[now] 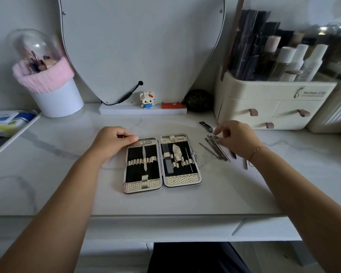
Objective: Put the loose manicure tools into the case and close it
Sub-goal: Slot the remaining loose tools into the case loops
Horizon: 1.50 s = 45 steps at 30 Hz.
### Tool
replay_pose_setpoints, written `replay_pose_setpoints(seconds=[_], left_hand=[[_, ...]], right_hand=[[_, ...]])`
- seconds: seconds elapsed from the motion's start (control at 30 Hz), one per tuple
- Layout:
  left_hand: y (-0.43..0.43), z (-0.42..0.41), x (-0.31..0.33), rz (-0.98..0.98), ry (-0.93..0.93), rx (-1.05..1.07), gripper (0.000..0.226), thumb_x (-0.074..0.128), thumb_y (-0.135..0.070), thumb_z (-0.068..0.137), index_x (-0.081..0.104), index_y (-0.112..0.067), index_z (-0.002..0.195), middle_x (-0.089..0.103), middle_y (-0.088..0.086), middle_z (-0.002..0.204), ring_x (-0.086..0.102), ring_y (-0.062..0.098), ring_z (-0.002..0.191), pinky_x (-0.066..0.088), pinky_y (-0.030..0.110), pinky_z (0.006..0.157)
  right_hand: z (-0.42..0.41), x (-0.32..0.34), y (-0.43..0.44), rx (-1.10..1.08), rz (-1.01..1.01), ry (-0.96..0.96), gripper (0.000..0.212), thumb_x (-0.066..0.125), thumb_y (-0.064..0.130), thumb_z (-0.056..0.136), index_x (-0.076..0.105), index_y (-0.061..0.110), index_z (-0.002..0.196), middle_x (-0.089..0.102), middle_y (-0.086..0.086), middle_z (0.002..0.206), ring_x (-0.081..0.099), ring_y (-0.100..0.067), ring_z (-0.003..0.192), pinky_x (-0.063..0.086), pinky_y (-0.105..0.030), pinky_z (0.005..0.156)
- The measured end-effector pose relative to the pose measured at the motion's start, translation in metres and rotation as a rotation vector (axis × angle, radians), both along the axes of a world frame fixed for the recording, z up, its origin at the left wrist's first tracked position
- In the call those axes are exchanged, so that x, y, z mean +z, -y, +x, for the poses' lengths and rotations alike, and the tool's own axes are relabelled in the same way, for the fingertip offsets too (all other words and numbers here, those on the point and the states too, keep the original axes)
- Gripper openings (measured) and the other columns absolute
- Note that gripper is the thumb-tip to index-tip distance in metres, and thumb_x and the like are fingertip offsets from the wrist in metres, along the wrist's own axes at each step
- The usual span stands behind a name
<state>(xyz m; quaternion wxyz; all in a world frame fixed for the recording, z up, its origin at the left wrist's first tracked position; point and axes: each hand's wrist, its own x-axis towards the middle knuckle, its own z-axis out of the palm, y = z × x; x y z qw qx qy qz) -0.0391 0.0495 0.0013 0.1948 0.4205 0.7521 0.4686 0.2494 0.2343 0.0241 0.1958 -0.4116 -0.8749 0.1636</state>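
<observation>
The manicure case (182, 179) lies open flat on the white desk, gold-trimmed with a black lining. Its left half holds one slim tool (144, 157); its right half holds a file, a clipper and a thin pick. My left hand (111, 141) rests on the case's top-left corner, thumb on the rim. Several loose metal tools (215, 149) lie in a pile to the right of the case. My right hand (235, 137) is over that pile, fingertips pinched on the top end of one tool. A black nail clipper (205, 126) lies apart, just behind the pile.
A cream cosmetics organiser (270, 104) with drawers stands right behind the loose tools. A mirror stand (143, 110) with a small figurine is at the back centre, a white cup with pink trim (55, 95) at back left. The desk's front edge (165, 215) is near me.
</observation>
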Motion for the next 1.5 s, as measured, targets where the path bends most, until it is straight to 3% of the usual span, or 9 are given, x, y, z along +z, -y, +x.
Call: replay_pose_setpoints(seconds=[0.23,0.6,0.83,0.97,1.07,1.23,1.33,1.5], left_hand=[[-0.001,-0.002,-0.001,0.001,0.011,0.008,0.005,0.078,-0.021,0.073,0.073,-0.023,0.073,0.073,0.001,0.081,0.063,0.015,0.081,0.046,0.033,0.085],[0.0,0.002,0.002,-0.001,0.029,0.003,0.005,0.077,-0.019,0.075,0.073,-0.019,0.077,0.072,0.004,0.084,0.062,0.016,0.082,0.048,0.036,0.088],[0.0,-0.002,-0.001,-0.005,0.046,0.015,0.005,0.079,-0.021,0.072,0.075,-0.022,0.074,0.074,0.003,0.083,0.064,0.017,0.083,0.048,0.04,0.09],[0.0,0.002,0.001,0.004,0.028,0.01,0.006,0.078,-0.019,0.074,0.073,-0.022,0.073,0.072,-0.001,0.08,0.061,0.013,0.077,0.046,0.031,0.083],[0.0,0.0,0.001,0.002,0.003,0.012,0.009,0.078,-0.021,0.073,0.073,-0.027,0.068,0.072,-0.008,0.074,0.061,0.01,0.075,0.045,0.029,0.081],[0.0,-0.001,0.001,-0.006,-0.005,0.005,0.006,0.077,-0.022,0.075,0.072,-0.025,0.074,0.072,-0.001,0.084,0.062,0.013,0.081,0.045,0.031,0.083],[-0.001,0.0,0.001,-0.006,-0.021,-0.003,0.007,0.077,-0.021,0.075,0.072,-0.025,0.074,0.072,-0.001,0.085,0.061,0.013,0.08,0.045,0.029,0.082],[-0.001,0.0,0.0,-0.008,-0.007,-0.005,0.005,0.076,-0.021,0.076,0.072,-0.023,0.076,0.072,0.001,0.085,0.061,0.013,0.08,0.044,0.029,0.08]], right_hand=[[-0.004,-0.003,-0.003,0.003,0.045,0.032,0.007,0.068,0.021,0.078,0.073,0.022,0.083,0.052,0.003,0.071,0.048,-0.013,0.068,0.035,-0.024,0.065],[-0.014,0.009,-0.003,-0.036,0.084,0.245,0.019,0.058,0.02,0.072,0.071,0.006,0.074,0.068,-0.015,0.079,0.063,-0.032,0.078,0.054,-0.034,0.067],[-0.014,0.016,-0.002,0.034,0.048,0.323,0.017,0.058,0.021,0.073,0.058,0.014,0.057,0.047,0.004,0.06,0.052,-0.024,0.068,0.043,-0.027,0.061],[-0.01,0.026,-0.009,0.073,-0.022,0.362,0.021,0.07,0.027,0.075,0.062,0.017,0.058,0.053,0.005,0.058,0.054,-0.017,0.065,0.041,-0.025,0.064],[-0.007,0.029,-0.011,0.066,-0.067,0.403,0.033,0.074,0.031,0.074,0.058,0.017,0.049,0.054,0.002,0.053,0.052,-0.015,0.055,0.043,-0.025,0.058],[0.002,0.037,-0.004,0.048,-0.06,0.51,0.032,0.073,0.035,0.071,0.072,0.004,0.074,0.051,-0.005,0.058,0.051,-0.019,0.064,0.039,-0.026,0.059],[0.011,0.044,0.006,0.002,-0.058,0.592,0.029,0.069,0.039,0.075,0.072,0.011,0.073,0.054,-0.003,0.062,0.051,-0.016,0.068,0.023,-0.021,0.049],[0.018,0.045,0.014,0.009,-0.038,0.586,0.025,0.067,0.038,0.078,0.069,0.014,0.07,0.049,0.001,0.057,0.046,-0.013,0.061,0.017,-0.022,0.048]])
